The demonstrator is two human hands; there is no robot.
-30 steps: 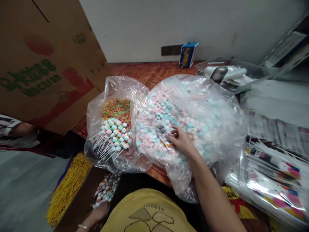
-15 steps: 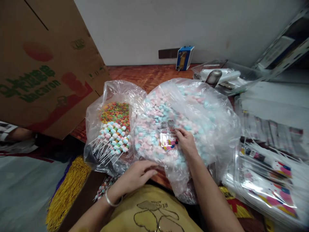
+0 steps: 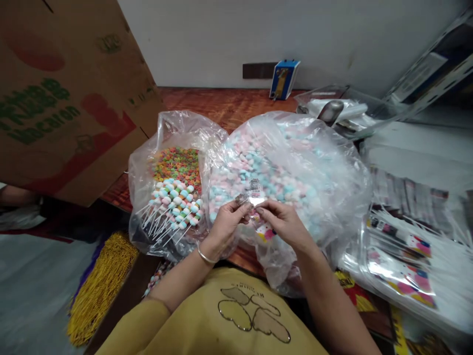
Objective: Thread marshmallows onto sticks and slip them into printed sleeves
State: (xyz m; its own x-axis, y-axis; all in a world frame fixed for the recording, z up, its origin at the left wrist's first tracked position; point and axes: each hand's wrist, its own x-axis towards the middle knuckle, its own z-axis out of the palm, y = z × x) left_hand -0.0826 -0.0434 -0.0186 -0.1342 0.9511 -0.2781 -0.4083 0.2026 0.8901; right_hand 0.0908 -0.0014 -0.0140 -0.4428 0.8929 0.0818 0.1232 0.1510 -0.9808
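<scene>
A small clear printed plastic packet (image 3: pixel 264 230) is pinched between my two hands, low over the large bag of pink and blue marshmallows (image 3: pixel 254 167). My left hand (image 3: pixel 229 223) grips its left side, thumb against the fingers. On the packet's other side, my right hand (image 3: pixel 281 221) holds it with thumb and fingertips. To the left, marshmallow skewers (image 3: pixel 177 204) on white sticks lie in another clear bag, in front of small orange and green ring-shaped candies (image 3: pixel 177 162). The fingertips partly cover the packet.
A big cardboard box (image 3: pixel 74 113) stands at the left. Stacked printed plastic bags (image 3: pixel 402 271) lie at the right. A clear tray (image 3: pixel 384 111) with a metal scoop (image 3: pixel 330 112) and a blue device (image 3: pixel 284 80) are at the back. Gold fringe (image 3: pixel 103 291) hangs at lower left.
My left hand has come up from the table's front edge and taken hold of the packet. My right hand's grip has shifted on it. The view has moved slightly.
</scene>
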